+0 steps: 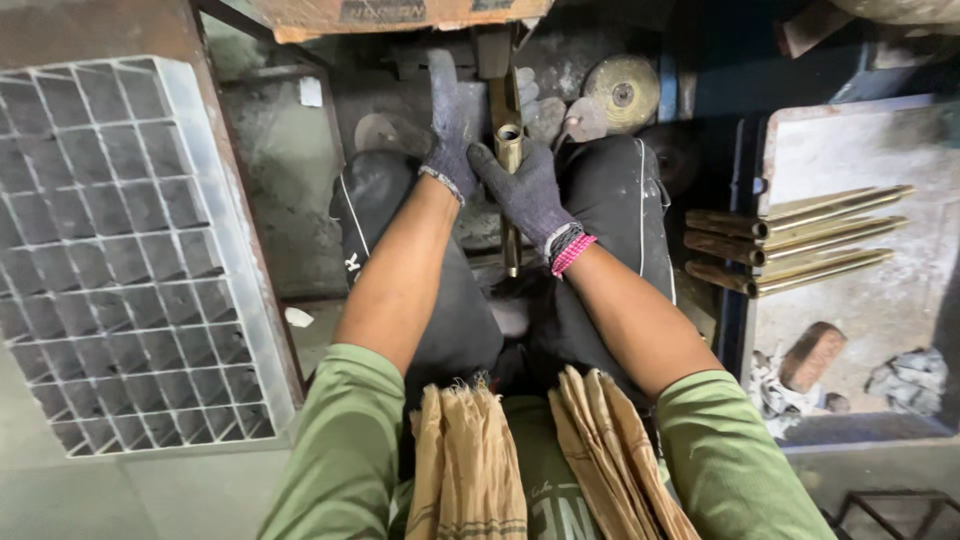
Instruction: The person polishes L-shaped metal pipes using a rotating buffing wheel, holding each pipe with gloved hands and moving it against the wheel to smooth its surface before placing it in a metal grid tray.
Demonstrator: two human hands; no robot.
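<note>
To your right, worn grey metal tray (880, 300) carries stacked brass tubes (800, 240), a rusty brown block (812, 355), crumpled grey rags (908, 380). Left: white plastic grid crate (120, 250) on concrete floor (130, 495).

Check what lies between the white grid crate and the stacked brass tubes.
In the head view: the person's knees, and both gloved hands, left hand and right hand, on a brass tube, between crate and stacked tubes.

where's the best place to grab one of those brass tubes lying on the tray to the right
Grip a brass tube around its middle, coming from above. The tubes lie flat, side by side and nearly touching on the tray, so fingers fit better over the top one at a time. Both gloved hands, left hand and right hand, are on another tube.
</note>
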